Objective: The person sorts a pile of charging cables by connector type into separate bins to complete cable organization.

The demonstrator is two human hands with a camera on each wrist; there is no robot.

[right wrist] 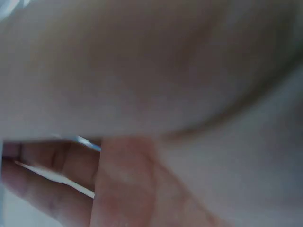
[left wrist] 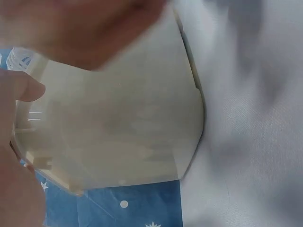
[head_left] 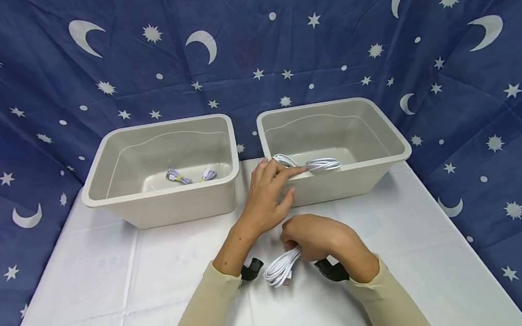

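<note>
In the head view, my left hand is at the near left corner of the right bin. Its fingers are on a looped white cable at rim height, with the thumb apart below. The left wrist view shows part of this white cable beyond the thumb. My right hand holds a second bundled white cable low over the table, its coil and plug end jutting out to the left. That hand's fingertips are mostly hidden; its palm fills much of the right wrist view.
A matching beige bin stands on the left with two small lilac cable bundles, one cable and another cable, on its floor. Both bins sit on the white-clothed table, before a blue curtain with moons and stars.
</note>
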